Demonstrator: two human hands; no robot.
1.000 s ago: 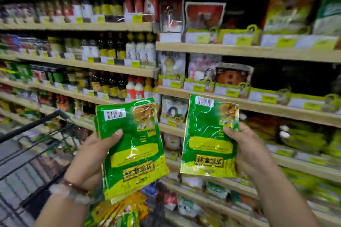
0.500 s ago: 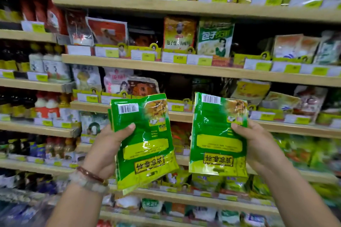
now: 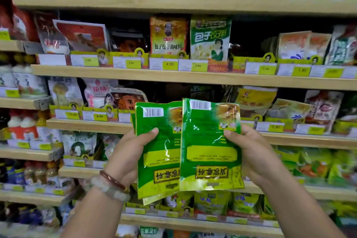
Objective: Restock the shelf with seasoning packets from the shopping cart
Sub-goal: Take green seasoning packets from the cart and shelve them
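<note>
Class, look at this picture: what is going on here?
A person stands facing shop shelves stocked with seasoning bags. Each hand holds a green packet, upside down, at chest height: the left hand grips the left packet, the right hand the right packet. The right packet overlaps the left one's edge. Neither is on a shelf yet.

Green-and-yellow seasoning packets [image 3: 190, 147] — white barcodes, tan shelf [image 3: 193, 78], yellow price tags [image 3: 170, 64]
</note>
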